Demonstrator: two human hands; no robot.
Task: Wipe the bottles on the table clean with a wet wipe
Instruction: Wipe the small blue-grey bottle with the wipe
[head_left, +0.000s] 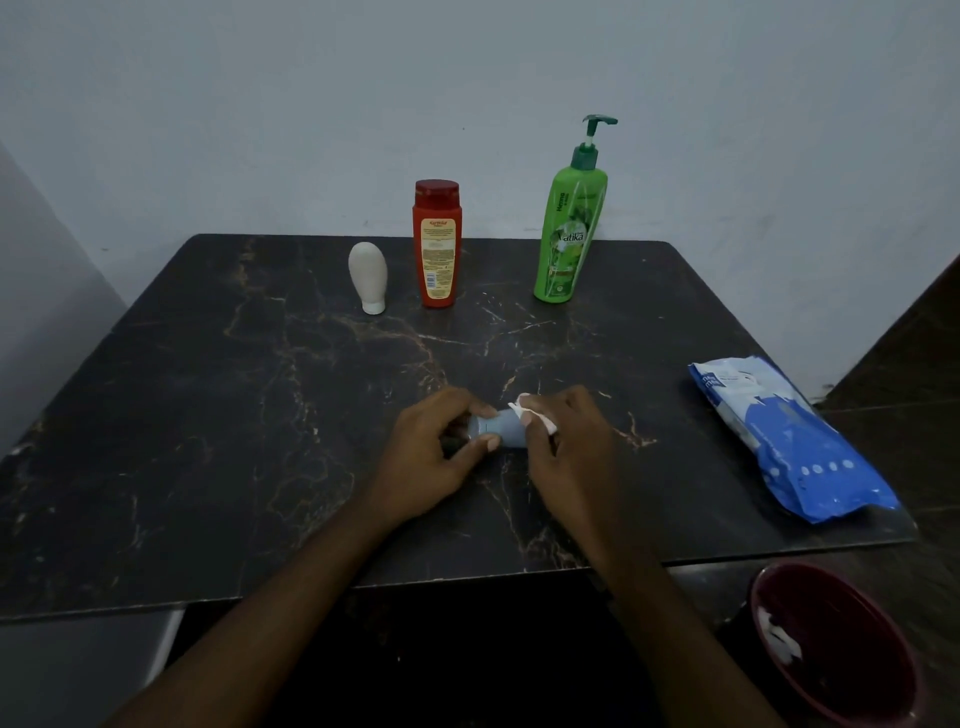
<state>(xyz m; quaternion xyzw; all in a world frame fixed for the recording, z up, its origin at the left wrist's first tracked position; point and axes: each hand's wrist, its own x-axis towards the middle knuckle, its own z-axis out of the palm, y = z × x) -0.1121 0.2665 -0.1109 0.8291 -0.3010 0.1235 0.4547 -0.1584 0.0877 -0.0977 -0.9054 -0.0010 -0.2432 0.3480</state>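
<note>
The grey bottle (500, 429) is lying sideways between the hands, at the near middle of the table (234, 415). The left hand (434, 449) is curling round one end; the right hand (569, 441) is pinching a wipe (531, 415) against the other.

Small bottle (501, 428) mostly covered; bin (857, 642) cut off bottom-right.

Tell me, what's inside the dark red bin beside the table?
Some crumpled white wipes lie against the left wall inside the dark red bin. The rest of its inside is too dark to make out, and the picture's edge cuts off its bottom.
</note>
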